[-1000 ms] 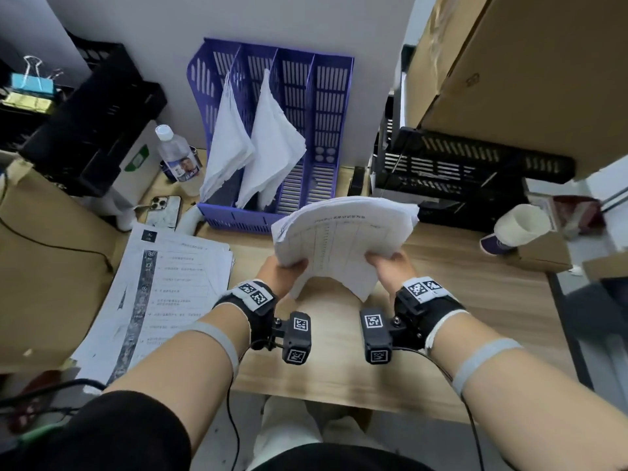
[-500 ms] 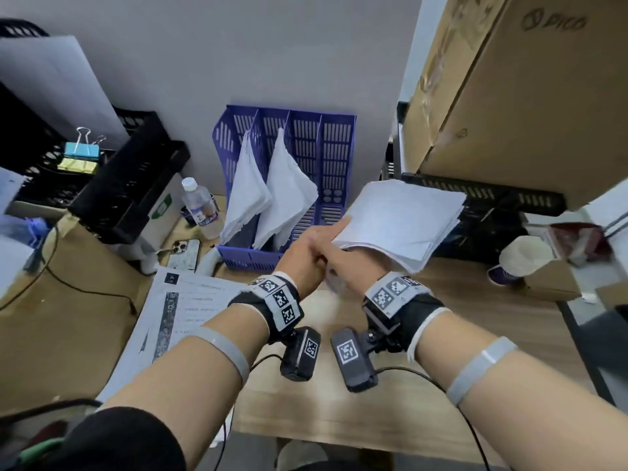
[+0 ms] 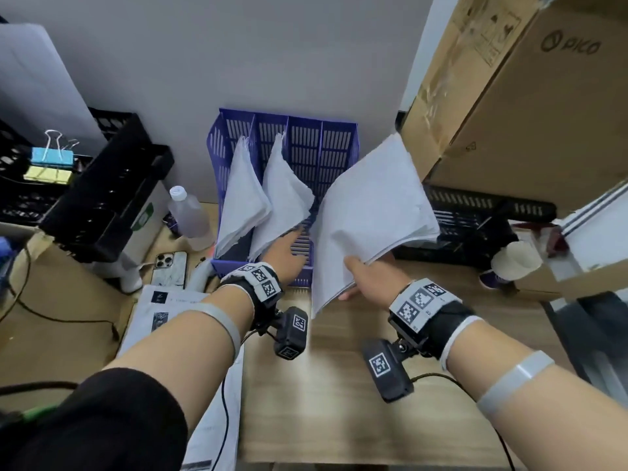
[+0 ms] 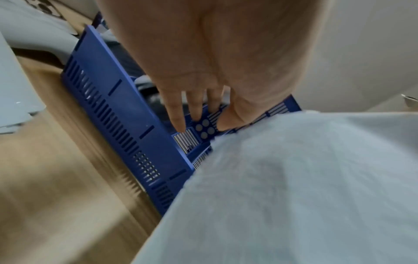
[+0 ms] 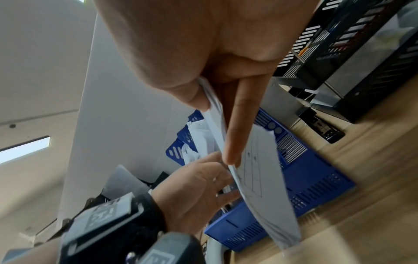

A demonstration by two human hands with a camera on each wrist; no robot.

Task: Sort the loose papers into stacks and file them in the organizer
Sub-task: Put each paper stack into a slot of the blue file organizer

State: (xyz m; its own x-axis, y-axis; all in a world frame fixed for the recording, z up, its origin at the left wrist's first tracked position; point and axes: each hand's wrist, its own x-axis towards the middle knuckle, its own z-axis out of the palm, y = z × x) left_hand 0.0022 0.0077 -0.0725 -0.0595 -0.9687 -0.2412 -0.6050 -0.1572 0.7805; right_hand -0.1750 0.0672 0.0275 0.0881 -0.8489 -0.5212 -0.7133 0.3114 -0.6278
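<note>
A blue slotted organizer [image 3: 339, 144] stands against the wall, with two white paper stacks [image 3: 244, 198] leaning in its left compartments. My right hand [image 3: 360, 277] pinches a thick white paper stack [image 3: 370, 212] by its lower edge, held tilted in front of the organizer's right side; thumb and forefinger [image 5: 237, 125] clamp the sheets [image 5: 260, 169]. My left hand [image 3: 289, 249] reaches into a middle compartment, straight fingers [image 4: 181, 116] touching the blue grille [image 4: 126, 135] and holding nothing.
More printed sheets [image 3: 159, 300] lie on the wooden desk [image 3: 339, 402] at the left, beside a phone [image 3: 170, 266] and a plastic bottle [image 3: 187, 212]. Black trays [image 3: 102, 192] stand left and right [image 3: 475, 212]. A big cardboard box [image 3: 526, 96] overhangs the right; a paper cup [image 3: 513, 260] sits below it.
The left hand let go of the stack and moved into the organizer. The right hand alone carried the stack up and forward to the organizer's right side.
</note>
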